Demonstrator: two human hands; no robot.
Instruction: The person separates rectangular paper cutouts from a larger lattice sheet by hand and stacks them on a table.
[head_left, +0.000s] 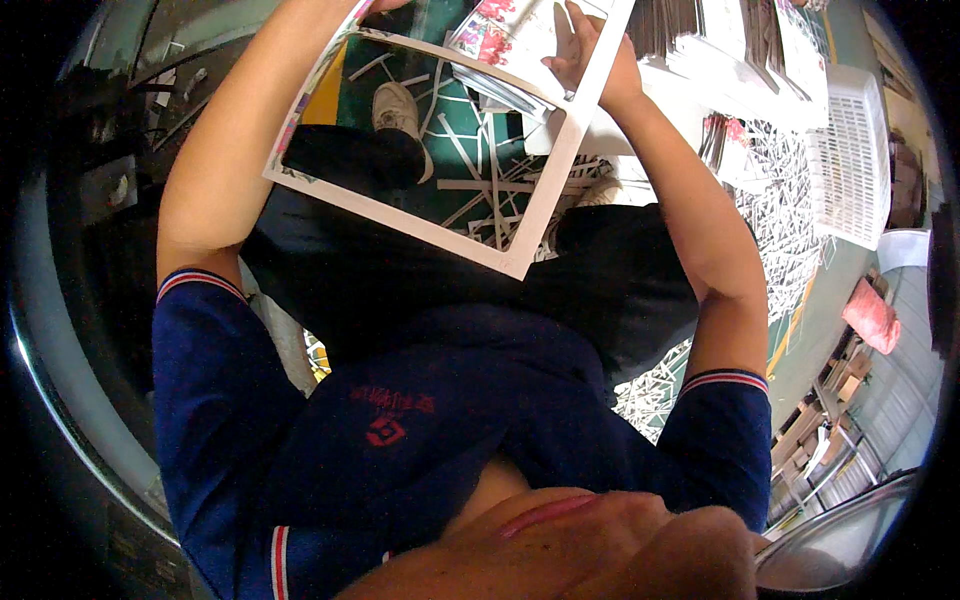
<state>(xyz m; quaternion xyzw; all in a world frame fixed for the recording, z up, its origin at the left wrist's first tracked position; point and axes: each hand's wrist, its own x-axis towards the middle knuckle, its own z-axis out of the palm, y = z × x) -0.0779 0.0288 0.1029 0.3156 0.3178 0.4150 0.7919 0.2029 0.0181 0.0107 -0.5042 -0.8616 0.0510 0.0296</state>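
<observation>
A pale paperboard frame (409, 219), with two openings parted by a crossbar and floral print along its left edge, hangs tilted above my lap. My left hand (388, 4) is mostly cut off by the top edge of the view; its fingers are at the upper end of the frame, and their grip is hidden. Beyond the frame's right bar, my right hand (581, 52) has its fingers spread over a stack of floral-printed sheets (495, 41). That bar crosses in front of part of the hand.
Cut white strips (469, 146) litter the green floor around my shoes (395, 109), with a large heap (780, 217) at the right. Stacked sheets (720, 67) stand at the upper right beside a white plastic basket (855, 157). Dark machinery (112, 180) is at the left.
</observation>
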